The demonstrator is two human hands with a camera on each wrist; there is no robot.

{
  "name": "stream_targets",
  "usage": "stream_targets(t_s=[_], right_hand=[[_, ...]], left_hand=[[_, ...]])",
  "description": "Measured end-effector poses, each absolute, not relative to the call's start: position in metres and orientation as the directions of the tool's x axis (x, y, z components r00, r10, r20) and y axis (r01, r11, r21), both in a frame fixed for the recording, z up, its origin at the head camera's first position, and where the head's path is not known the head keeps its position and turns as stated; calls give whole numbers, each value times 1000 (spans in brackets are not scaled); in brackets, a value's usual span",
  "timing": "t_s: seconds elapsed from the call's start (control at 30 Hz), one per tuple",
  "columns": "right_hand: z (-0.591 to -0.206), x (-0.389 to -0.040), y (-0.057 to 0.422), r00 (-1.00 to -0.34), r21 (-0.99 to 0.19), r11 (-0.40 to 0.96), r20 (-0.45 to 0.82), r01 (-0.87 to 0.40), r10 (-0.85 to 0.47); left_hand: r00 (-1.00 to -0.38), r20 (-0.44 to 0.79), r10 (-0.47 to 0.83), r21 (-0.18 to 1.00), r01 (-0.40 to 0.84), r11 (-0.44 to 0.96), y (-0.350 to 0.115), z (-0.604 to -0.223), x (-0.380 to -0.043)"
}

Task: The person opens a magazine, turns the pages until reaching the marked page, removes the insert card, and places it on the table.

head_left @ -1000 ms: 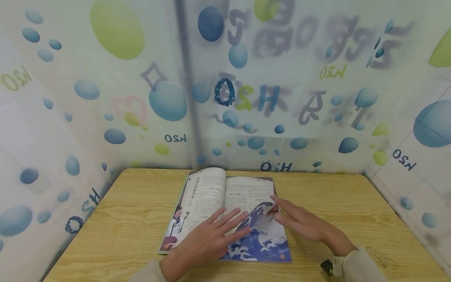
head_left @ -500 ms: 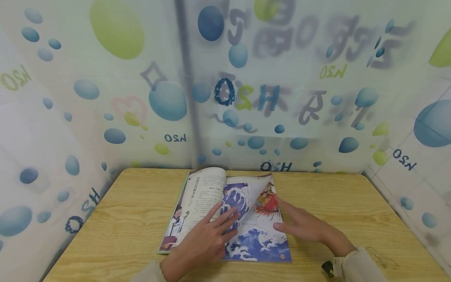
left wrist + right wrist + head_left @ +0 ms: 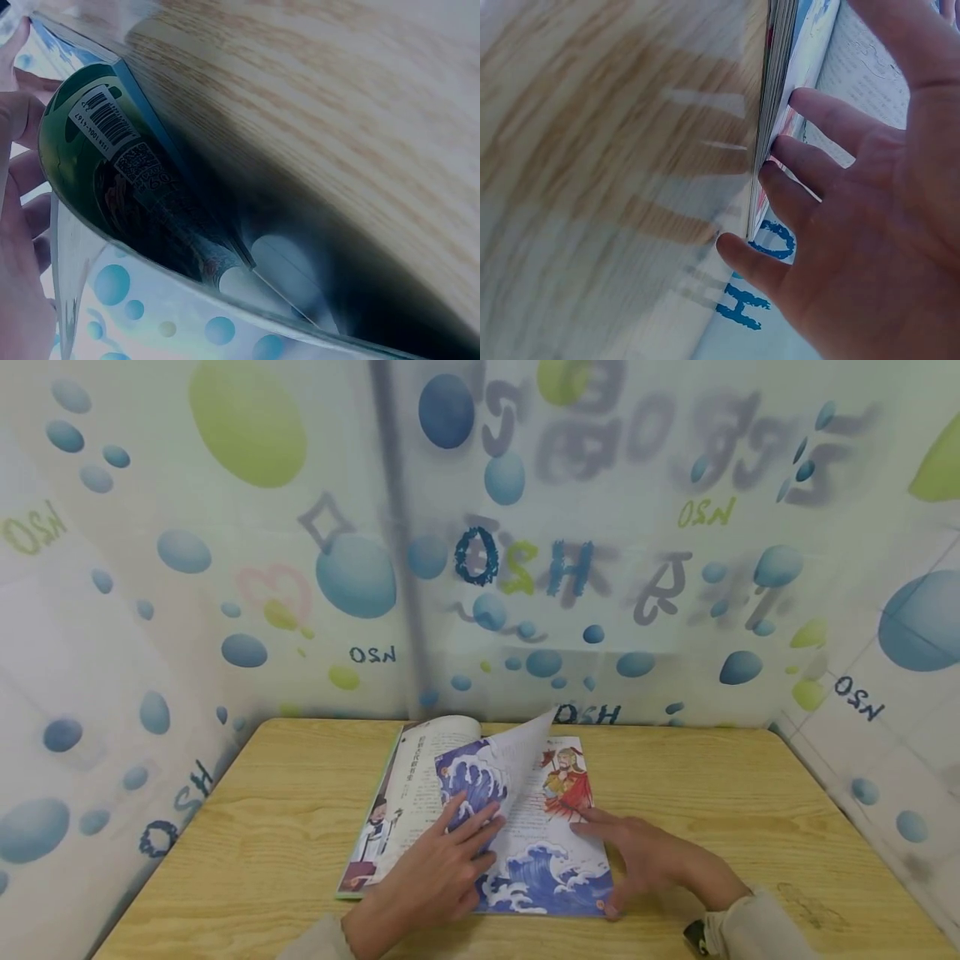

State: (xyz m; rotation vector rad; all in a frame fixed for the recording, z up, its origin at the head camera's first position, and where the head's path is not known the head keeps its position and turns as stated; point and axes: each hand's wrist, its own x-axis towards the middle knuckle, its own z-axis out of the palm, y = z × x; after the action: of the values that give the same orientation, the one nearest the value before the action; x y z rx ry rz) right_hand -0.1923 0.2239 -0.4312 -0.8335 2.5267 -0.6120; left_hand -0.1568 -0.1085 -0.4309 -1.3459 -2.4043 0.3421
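Note:
An open illustrated magazine (image 3: 536,835) lies on the wooden table in the head view. One page (image 3: 521,756) stands half lifted, its wave picture folded over to the left. My left hand (image 3: 442,864) rests across the left side and the lifted page, fingers extended. At the right edge my right hand (image 3: 652,852) touches the page with the red-robed figure, thumb by the lower corner. The right wrist view has the right hand's (image 3: 855,180) fingers spread along the page edges (image 3: 774,97). The left wrist view shows the left hand (image 3: 22,217) beside a curved green cover with a barcode (image 3: 109,116).
The wooden table (image 3: 750,802) extends on both sides of the magazine. Behind it hangs a pale curtain (image 3: 637,610) printed with blue and green drops. A small dark object (image 3: 696,937) is at the right sleeve cuff.
The wave page has lifted and swung left, uncovering the page with the red-robed figure. My right hand has come away from the turning page and moved down the magazine's right edge.

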Motion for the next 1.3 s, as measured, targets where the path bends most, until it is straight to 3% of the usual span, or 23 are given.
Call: stream_targets(t_s=[0.3, 0.57, 0.9, 1.3], right_hand=[[-433, -193, 222, -750, -489, 748, -248, -449, -613], [-436, -194, 224, -746, -493, 738, -235, -460, -623], [-437, -194, 225, -747, -488, 735, -223, -470, -626], [-437, -196, 224, -748, -478, 743, -232, -469, -622]], left_hand=[[-531, 244, 812, -319, 747, 584, -110, -431, -156], [-614, 168, 771, -319, 706, 632, -111, -432, -155], [-725, 80, 684, -178, 665, 725, -111, -431, -153], [-755, 71, 652, -127, 641, 757, -112, -433, -150]])
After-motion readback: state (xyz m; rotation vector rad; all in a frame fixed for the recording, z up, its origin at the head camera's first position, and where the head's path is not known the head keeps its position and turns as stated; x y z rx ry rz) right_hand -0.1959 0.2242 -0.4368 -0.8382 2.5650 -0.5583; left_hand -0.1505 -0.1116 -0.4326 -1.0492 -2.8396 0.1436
